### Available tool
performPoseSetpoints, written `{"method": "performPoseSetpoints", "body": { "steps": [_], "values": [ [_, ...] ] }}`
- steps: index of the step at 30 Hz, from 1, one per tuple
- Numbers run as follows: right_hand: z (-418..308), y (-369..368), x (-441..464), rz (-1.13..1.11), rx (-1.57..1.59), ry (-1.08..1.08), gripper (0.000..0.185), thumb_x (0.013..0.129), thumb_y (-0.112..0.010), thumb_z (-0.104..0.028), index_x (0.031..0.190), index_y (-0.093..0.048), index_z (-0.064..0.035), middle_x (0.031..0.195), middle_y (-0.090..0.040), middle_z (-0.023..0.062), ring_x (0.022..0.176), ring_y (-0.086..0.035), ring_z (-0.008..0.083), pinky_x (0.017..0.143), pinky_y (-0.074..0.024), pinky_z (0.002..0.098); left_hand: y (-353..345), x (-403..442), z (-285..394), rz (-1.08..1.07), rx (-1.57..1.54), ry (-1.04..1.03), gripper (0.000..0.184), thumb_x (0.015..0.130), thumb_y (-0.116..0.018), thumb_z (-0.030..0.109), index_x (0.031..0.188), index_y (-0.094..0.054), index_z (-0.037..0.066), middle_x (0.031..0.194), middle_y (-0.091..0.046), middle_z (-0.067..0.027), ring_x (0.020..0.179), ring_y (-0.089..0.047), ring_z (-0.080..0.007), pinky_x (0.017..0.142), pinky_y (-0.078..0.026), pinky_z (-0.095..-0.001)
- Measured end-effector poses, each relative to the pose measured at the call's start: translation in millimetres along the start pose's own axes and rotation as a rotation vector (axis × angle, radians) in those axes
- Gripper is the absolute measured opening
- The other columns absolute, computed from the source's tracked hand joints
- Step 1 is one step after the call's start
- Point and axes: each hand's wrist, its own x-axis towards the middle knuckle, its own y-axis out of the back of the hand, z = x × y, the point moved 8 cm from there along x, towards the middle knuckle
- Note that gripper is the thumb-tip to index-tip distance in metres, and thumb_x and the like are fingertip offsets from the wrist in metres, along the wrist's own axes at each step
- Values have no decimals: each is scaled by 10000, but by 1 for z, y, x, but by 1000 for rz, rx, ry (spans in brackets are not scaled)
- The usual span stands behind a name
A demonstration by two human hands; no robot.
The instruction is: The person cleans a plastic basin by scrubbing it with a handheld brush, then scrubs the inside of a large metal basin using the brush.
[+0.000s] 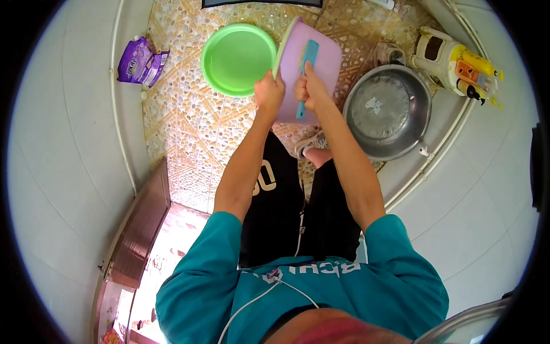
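A pink basin (325, 63) is tilted on its side, its underside or outer wall facing up to the right. My left hand (268, 92) is closed on the basin's pale rim at its lower left. In my right hand (310, 89) is the handle of a blue brush (311, 53), whose head lies against the pink surface. Just left of the basin sits a round green basin (239, 60), with what looks like water in it. To the right, a large metal basin (389, 112) rests near my right forearm.
A purple pouch (137, 62) lies by the left wall. At the right wall stands a white and yellow container (438, 54) with bottles. A pipe (427, 166) runs along that wall. The brown door (140, 229) is at lower left, and my shoe (306, 144) is below the basin.
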Motion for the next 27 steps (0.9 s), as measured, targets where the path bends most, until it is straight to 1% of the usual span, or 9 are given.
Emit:
{"method": "performPoseSetpoints", "body": {
  "steps": [2, 4, 6, 11, 14, 15, 19, 22, 27],
  "values": [
    [12, -6, -16, 28, -7, 1, 533, 936, -518, -577, 645, -373, -155, 487, -302, -38, 347, -249, 106, 343, -186, 275, -2, 4, -2, -39, 12, 65, 304, 953, -517, 263, 929, -645, -12, 771, -633, -270, 701, -598, -477, 665, -491, -523],
    [56, -6, -47, 43, -106, -208, 544, 956, -465, -586, 619, -360, -171, 484, -308, -41, 347, -250, 104, 342, -189, 278, 8, 4, -4, 35, -9, -10, 296, 947, -527, 267, 932, -643, -5, 753, -624, -280, 698, -602, -478, 642, -495, -519],
    [35, 1, -34, 126, -129, -221, 551, 958, -452, -591, 611, -354, -175, 486, -306, -43, 348, -243, 102, 345, -185, 282, 3, 6, -5, 37, -3, -37, 290, 946, -531, 263, 926, -641, -4, 733, -619, -278, 677, -601, -474, 620, -497, -512],
    [-10, -15, -29, 114, -229, 111, 545, 955, -472, -581, 627, -370, -159, 494, -325, -35, 348, -268, 111, 352, -208, 277, -15, -4, -7, 24, -4, -103, 259, 939, -540, 236, 913, -634, -4, 693, -609, -268, 636, -602, -461, 585, -497, -500],
    [64, 1, -59, 39, -234, -129, 549, 958, -453, -593, 632, -379, -158, 494, -337, -31, 353, -289, 121, 354, -214, 286, -13, 1, -5, -28, -17, -51, 231, 925, -554, 212, 894, -628, -5, 683, -605, -261, 631, -605, -448, 583, -494, -494],
    [59, 14, -57, 199, -288, -177, 550, 952, -461, -600, 637, -381, -156, 499, -336, -34, 358, -285, 120, 353, -210, 289, -16, -1, -5, -26, -11, -66, 227, 920, -555, 207, 884, -625, -6, 678, -602, -261, 627, -605, -445, 580, -492, -494],
    [-10, 9, -25, -11, -63, 5, 550, 940, -494, -597, 635, -363, -159, 515, -322, -43, 360, -267, 102, 352, -189, 270, -28, -12, 0, -13, 5, -150, 231, 891, -583, 252, 851, -616, 27, 645, -604, -255, 609, -610, -448, 573, -510, -531],
    [15, 18, -57, 160, -104, -4, 538, 940, -519, -572, 627, -360, -165, 505, -280, -60, 378, -208, 86, 366, -149, 260, -19, -10, -8, -91, -2, -109, 222, 894, -580, 253, 857, -618, 37, 630, -603, -241, 602, -607, -442, 571, -511, -525],
    [39, 31, -81, 169, -91, 0, 531, 933, -538, -566, 638, -336, -173, 515, -273, -54, 368, -223, 84, 361, -164, 254, 16, -3, -21, -147, -83, -126, 207, 928, -560, 204, 929, -649, 17, 655, -598, -229, 626, -592, -438, 606, -480, -478]
  ]
}}
